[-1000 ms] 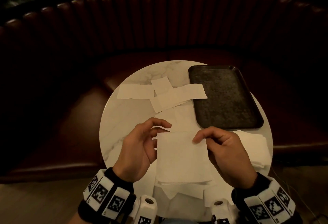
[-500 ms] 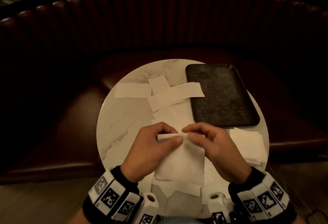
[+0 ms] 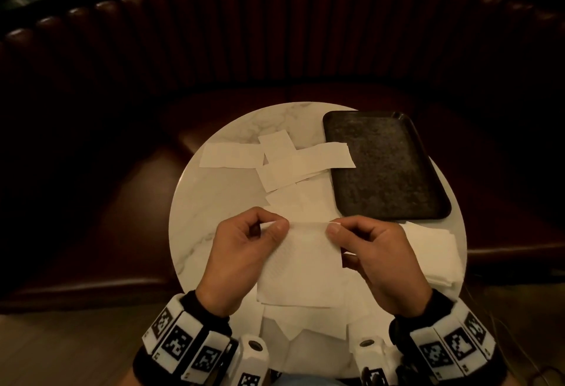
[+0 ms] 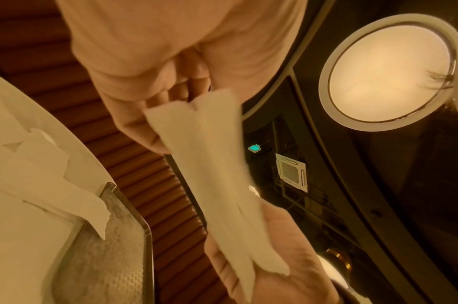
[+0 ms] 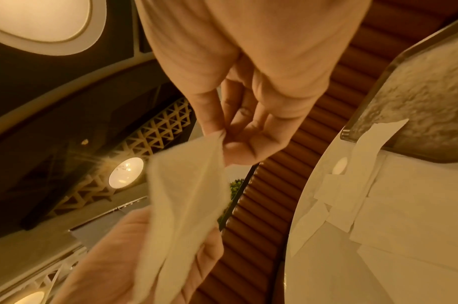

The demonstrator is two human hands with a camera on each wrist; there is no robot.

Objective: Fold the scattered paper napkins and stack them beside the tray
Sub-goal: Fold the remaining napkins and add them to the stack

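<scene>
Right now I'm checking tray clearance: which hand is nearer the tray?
Right. The right hand sits just below the tray's near edge; the left hand is farther left, across the held napkin.

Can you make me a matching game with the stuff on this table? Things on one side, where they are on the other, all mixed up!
Things:
1. held napkin
2. dark tray
3. stacked napkins
4. long napkin strip

Places:
A. on the round table's far right part
B. pinched by the left hand and the right hand
C. lying flat, one end overlapping the tray's left edge
D. near the table's right edge, just nearer than the tray

Pairs: 1-B, 2-A, 3-D, 4-C
</scene>
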